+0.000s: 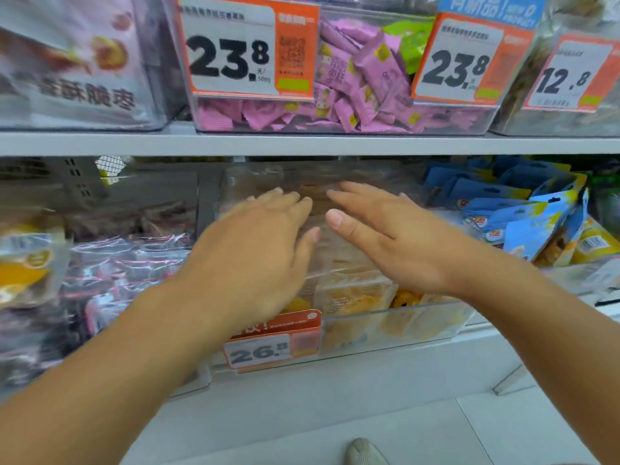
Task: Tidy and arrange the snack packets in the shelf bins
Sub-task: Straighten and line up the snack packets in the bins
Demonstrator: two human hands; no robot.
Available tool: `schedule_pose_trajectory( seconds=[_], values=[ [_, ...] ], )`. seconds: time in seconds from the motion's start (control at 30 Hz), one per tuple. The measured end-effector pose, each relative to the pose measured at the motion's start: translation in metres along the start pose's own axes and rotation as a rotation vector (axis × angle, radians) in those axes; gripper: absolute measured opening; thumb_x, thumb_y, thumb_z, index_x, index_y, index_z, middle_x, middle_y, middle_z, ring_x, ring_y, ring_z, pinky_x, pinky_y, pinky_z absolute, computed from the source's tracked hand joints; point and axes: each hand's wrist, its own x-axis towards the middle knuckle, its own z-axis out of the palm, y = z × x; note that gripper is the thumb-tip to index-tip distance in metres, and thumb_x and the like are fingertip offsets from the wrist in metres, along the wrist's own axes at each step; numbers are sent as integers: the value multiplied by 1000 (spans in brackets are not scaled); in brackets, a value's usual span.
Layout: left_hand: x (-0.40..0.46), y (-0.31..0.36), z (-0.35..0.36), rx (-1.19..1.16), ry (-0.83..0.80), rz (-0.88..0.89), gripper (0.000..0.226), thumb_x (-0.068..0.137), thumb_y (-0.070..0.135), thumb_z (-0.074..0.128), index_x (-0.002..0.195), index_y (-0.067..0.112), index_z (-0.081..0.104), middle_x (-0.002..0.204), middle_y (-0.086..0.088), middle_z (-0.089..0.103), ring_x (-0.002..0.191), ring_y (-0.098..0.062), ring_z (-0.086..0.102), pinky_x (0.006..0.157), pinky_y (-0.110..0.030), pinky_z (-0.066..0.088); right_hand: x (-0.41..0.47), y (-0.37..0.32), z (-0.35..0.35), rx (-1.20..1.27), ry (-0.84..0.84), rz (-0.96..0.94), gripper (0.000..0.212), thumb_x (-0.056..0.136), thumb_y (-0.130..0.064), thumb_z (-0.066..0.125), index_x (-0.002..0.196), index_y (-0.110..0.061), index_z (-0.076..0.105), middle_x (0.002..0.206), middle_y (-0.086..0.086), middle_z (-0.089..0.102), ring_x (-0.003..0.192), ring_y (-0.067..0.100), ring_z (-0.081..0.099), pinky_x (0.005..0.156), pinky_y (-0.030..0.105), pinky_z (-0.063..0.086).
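**Both hands spread above the centre bin of snack packets**

The yellow-and-beige snack packets (pixel 355 293) lay in a clear plastic bin (pixel 402 322) at the lower centre of the frame, on the lower shelf. The packets toward the back of the bin were blurred. An orange price tag reading 26.8 (pixel 271 344) hung on the bin's front wall, at its left end. The left hand (pixel 258 250) and the right hand (pixel 396 236) reached in over the bin side by side, palms down, fingers straight and slightly fanned; each grip was released and held nothing. Whether the fingertips touched the packets beneath could not be told. To the left of the bin lay pink-edged clear packets (pixel 127 263); to the right stood blue pouches (pixel 523 213), leaning. Above, past the grey shelf edge (pixel 302 144), an upper bin held small pink packets (pixel 355 82) with a few green ones, flanked by price tags reading 23.8 (pixel 248 48). At the bottom edge of the frame a shoe tip (pixel 364 453) showed on the pale floor.
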Motion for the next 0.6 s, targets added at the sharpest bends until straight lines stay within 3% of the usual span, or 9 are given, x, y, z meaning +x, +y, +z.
schedule_pose_trajectory(
  seconds=[0.03, 0.1, 0.17, 0.27, 0.37, 0.47, 0.53, 0.6],
  values=[
    [-13, -8, -6, 17, 35, -11, 54, 104, 46, 26, 154, 26, 34, 159, 7, 35, 149, -12, 24, 121, -31, 17, -5, -12, 3, 19, 46, -76, 75, 91, -72, 19, 151, -32, 38, 161, -11, 29, 148, 1, 17, 124, 35, 13],
    [-42, -30, -22, 6, 144, -69, 49, 101, 45, 34, 144, 26, 50, 146, 6, 54, 138, -16, 44, 115, -36, 33, -11, -38, 10, 49, 167, -235, 67, 93, -72, 28, 139, -31, 55, 147, -14, 49, 135, -5, 37, 110, 10, 26],
    [-70, -61, -36, -32, 262, -152, 48, 95, 50, 42, 131, 26, 62, 127, 7, 67, 118, -18, 60, 99, -38, 49, -12, -65, 20, 108, 237, -328, 54, 91, -66, 42, 124, -31, 67, 125, -18, 65, 114, -7, 50, 92, 1, 33],
    [-107, -119, -44, 27, 257, -307, 44, 96, 48, 53, 129, 22, 64, 129, 3, 66, 120, -20, 58, 100, -36, 44, -2, -101, 44, 84, 276, -411, 43, 87, -55, 55, 120, -31, 68, 116, -15, 70, 108, -1, 52, 80, 8, 38],
    [-139, -173, -46, 108, 213, -470, 62, 89, 54, 63, 138, 18, 57, 143, -4, 55, 133, -25, 46, 111, -39, 35, 18, -139, 69, 96, 207, -398, 45, 89, -51, 64, 130, -32, 60, 124, -15, 66, 106, 3, 57, 83, 17, 39],
    [-161, -204, -52, 82, 115, -622, 99, 72, 81, 56, 151, 23, 40, 156, -4, 37, 144, -26, 31, 117, -45, 29, 42, -176, 89, 151, 86, -404, 58, 87, -50, 67, 140, -33, 50, 136, -14, 57, 121, 6, 54, 99, 22, 43],
    [-168, -211, -54, -16, 38, -689, 116, 61, 91, 50, 156, 29, 26, 162, 1, 27, 148, -25, 24, 118, -46, 28, 60, -200, 98, 207, -27, -375, 71, 84, -52, 70, 146, -32, 42, 144, -11, 51, 127, 9, 50, 100, 24, 42],
    [-169, -216, -53, -87, -4, -710, 124, 56, 95, 52, 156, 30, 22, 160, 5, 29, 146, -24, 29, 116, -47, 33, 79, -221, 108, 336, -122, -298, 83, 79, -50, 76, 150, -32, 36, 149, -10, 46, 130, 12, 48, 100, 27, 43]
  ],
)
